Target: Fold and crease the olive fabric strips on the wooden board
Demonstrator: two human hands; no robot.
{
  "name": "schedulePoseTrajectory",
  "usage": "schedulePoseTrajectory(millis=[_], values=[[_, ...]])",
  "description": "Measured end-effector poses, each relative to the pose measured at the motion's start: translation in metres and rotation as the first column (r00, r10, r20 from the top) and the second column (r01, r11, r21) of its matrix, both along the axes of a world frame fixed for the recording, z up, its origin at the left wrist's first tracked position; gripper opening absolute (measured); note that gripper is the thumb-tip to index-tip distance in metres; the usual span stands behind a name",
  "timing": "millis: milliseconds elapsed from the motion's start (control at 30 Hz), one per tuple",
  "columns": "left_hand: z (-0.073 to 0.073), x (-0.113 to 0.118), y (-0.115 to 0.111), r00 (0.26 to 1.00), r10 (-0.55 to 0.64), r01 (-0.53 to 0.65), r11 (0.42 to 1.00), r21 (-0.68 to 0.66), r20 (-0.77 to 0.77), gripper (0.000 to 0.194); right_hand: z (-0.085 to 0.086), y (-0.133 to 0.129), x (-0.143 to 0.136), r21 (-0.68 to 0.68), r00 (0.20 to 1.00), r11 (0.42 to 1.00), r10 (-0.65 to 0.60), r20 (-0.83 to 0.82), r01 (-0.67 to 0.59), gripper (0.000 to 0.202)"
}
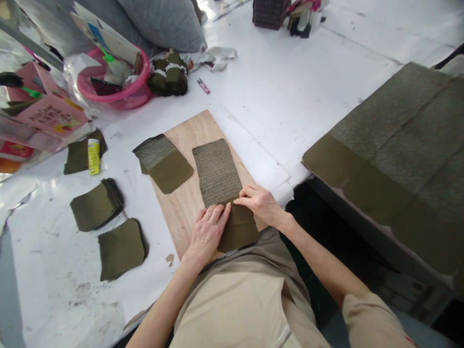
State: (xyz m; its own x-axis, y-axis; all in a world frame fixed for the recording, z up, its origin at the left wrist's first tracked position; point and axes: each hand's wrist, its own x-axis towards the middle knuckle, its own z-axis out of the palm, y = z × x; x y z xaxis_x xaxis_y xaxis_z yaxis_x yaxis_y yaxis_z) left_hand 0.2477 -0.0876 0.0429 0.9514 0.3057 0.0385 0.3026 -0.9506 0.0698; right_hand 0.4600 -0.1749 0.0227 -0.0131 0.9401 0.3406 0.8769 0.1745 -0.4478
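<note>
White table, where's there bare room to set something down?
The widest bare patch lies between the pink snips and the large olive fabric. Another, smudged, lies left of the nearest olive stack. It's crowded around the pink basket and on the wooden board, where the left hand and right hand touch a fabric piece.

Head camera looks down on left hand (208, 232) and right hand (259, 205).

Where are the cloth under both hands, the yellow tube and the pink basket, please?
Cloth (239, 232), head view: olive lower part.
Yellow tube (94, 157), head view: middle of its body.
Pink basket (128, 98), head view: front wall.
</note>
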Motion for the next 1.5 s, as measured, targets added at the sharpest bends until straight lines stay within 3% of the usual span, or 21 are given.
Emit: schedulePoseTrajectory(millis=[200, 633, 967, 1200, 1500], values=[[0.006, 0.008, 0.003, 0.998, -0.006, 0.004, 1.0, -0.027, -0.07, 0.055, -0.001, -0.002, 0.005, -0.013, 1.0, 1.0, 0.008, 0.006, -0.008, 0.017], [-0.002, 0.01, 0.001, 1.0, 0.006, -0.005, 1.0, -0.03, 0.006, 0.052, -0.001, -0.002, 0.012, -0.018, 1.0, 1.0, 0.019, -0.022, -0.019, 0.014], [0.006, 0.018, 0.003, 0.996, -0.018, 0.011, 0.997, -0.078, -0.089, 0.055, 0.001, -0.003, 0.016, -0.013, 0.997, 0.997, 0.08, 0.013, -0.08, 0.016], [0.004, 0.019, 0.003, 0.994, -0.017, 0.009, 0.998, -0.07, -0.11, 0.056, -0.002, -0.004, 0.016, 0.003, 0.999, 1.0, 0.024, -0.045, -0.023, 0.013], [0.009, 0.023, 0.002, 0.991, -0.004, -0.003, 0.998, -0.055, -0.135, 0.056, -0.002, -0.006, 0.018, -0.028, 0.998, 0.998, 0.055, 0.038, -0.054, 0.018]])
